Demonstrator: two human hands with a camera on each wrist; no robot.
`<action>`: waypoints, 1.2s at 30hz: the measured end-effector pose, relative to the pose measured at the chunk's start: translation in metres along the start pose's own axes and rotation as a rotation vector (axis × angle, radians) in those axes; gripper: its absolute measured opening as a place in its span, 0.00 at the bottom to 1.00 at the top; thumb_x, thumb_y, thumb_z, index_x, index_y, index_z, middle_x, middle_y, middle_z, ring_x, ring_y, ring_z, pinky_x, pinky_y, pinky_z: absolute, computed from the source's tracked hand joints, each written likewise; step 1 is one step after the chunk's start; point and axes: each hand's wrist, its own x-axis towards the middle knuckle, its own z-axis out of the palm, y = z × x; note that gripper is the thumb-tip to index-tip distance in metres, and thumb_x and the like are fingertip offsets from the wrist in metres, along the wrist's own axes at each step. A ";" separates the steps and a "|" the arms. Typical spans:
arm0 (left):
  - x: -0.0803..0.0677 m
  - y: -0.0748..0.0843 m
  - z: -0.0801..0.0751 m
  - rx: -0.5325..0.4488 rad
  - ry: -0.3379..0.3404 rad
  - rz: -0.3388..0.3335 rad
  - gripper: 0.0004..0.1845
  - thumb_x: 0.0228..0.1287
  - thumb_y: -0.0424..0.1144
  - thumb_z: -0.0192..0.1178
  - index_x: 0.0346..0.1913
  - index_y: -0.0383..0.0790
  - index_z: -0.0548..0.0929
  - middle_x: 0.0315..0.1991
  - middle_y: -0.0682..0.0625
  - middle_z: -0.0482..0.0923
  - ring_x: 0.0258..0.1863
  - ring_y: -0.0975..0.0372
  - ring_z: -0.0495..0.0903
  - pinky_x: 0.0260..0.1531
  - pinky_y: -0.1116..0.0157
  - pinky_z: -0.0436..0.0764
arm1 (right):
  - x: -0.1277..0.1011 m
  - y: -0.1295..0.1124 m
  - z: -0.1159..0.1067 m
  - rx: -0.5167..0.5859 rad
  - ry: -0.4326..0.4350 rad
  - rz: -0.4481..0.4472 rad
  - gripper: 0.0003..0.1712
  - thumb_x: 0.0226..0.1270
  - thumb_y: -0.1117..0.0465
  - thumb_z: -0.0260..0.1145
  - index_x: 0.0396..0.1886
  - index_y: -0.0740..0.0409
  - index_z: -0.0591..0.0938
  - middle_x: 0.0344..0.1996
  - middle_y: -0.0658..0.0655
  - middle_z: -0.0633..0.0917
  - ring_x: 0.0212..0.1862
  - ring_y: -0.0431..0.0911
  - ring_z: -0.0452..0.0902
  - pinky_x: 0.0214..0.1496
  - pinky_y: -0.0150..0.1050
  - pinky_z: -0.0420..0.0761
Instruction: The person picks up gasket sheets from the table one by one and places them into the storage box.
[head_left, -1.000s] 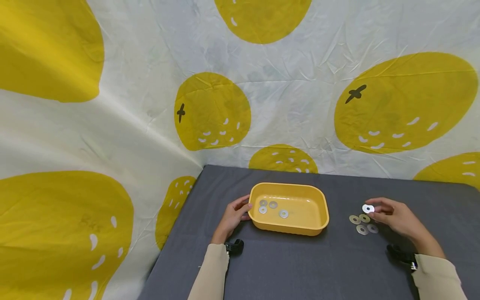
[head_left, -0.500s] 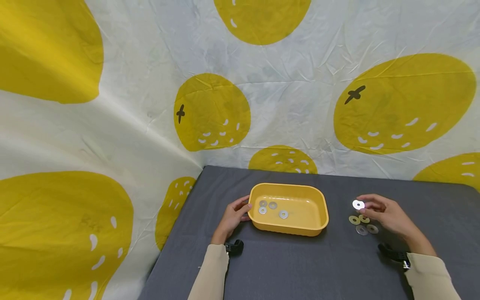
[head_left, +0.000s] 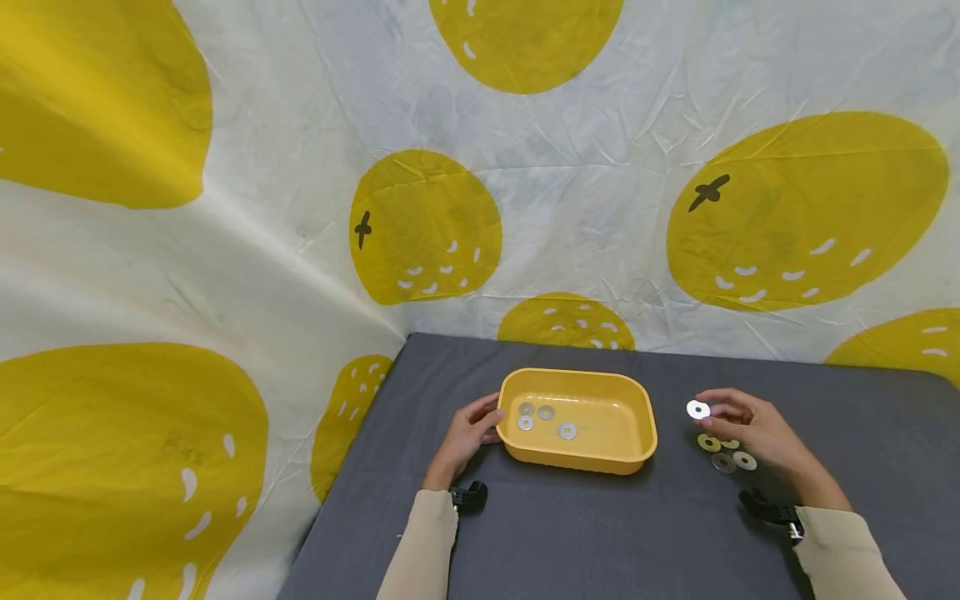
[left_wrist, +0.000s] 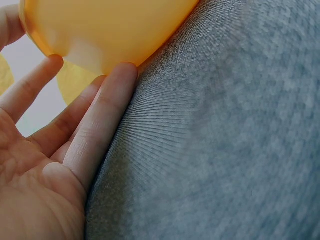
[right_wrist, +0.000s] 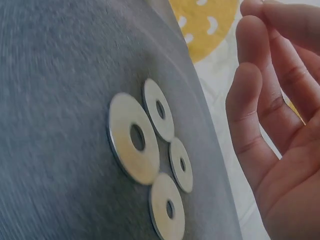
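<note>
Yellow tub (head_left: 637, 398) sits mid tabletop (head_left: 570, 533), four washers in tub (head_left: 546, 412) lying flat on its floor. Left hand (head_left: 467, 432) rests straight fingers against the tub's left wall, grip relaxed, holding nothing. Right hand (head_left: 750, 425) pinches a silver washer (head_left: 698, 409) at its fingertips, above four loose washers (head_left: 726, 452) right of the tub. No readable writing.

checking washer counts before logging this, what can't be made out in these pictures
- Held washer: right wrist view cuts off the pinching fingertips at the top edge.
- Tray contents: left wrist view shows only its outer wall.
- Washers on the cloth: head view, right hand partly covers one; too small to tell sizes.
</note>
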 end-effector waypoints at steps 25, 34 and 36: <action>0.002 0.001 0.001 -0.006 -0.001 0.005 0.28 0.73 0.50 0.64 0.73 0.50 0.75 0.62 0.38 0.79 0.53 0.54 0.86 0.50 0.58 0.89 | 0.011 -0.036 0.041 0.097 0.021 -0.058 0.24 0.72 0.61 0.70 0.63 0.66 0.77 0.38 0.46 0.86 0.38 0.42 0.85 0.41 0.33 0.88; 0.001 -0.001 0.001 0.003 0.003 0.019 0.27 0.74 0.48 0.63 0.73 0.49 0.75 0.62 0.37 0.79 0.51 0.56 0.86 0.48 0.59 0.90 | 0.019 -0.057 0.057 0.100 -0.020 -0.011 0.26 0.70 0.58 0.71 0.64 0.62 0.78 0.41 0.57 0.85 0.38 0.45 0.82 0.40 0.35 0.86; 0.001 0.000 0.000 0.004 0.004 0.015 0.27 0.74 0.48 0.63 0.73 0.49 0.75 0.62 0.37 0.79 0.51 0.56 0.86 0.49 0.58 0.89 | 0.021 -0.063 0.059 0.086 -0.022 0.012 0.27 0.70 0.56 0.72 0.64 0.61 0.78 0.41 0.58 0.85 0.38 0.46 0.82 0.39 0.37 0.86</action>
